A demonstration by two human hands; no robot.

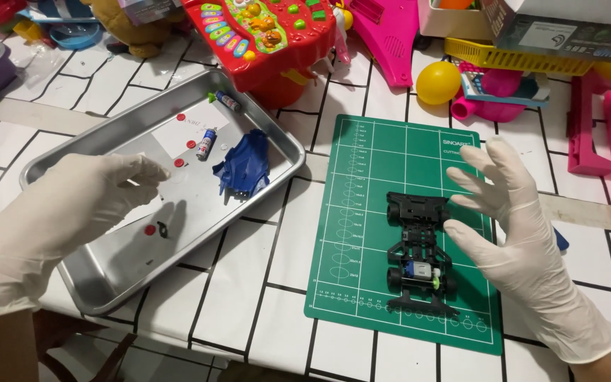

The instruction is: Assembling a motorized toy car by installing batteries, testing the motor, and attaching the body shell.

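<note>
Head view: the left hand (100,187), at left of the frame, pinches a tiny part over the metal tray (107,283); the right hand (510,219) hovers, fingers spread and empty, beside the black toy car chassis (419,258) on the green cutting mat (362,177), lower centre. Judging by this, parts are being handled; fitting one calls for steadying the chassis.

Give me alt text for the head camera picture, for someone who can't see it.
Two white-gloved hands hover over a tiled table: the left hand pinches something tiny above a metal tray, and the right hand is spread open beside a black toy car chassis on a green cutting mat. The tray holds a blue car shell, small batteries and red discs; bright toys crowd the far edge.
</note>
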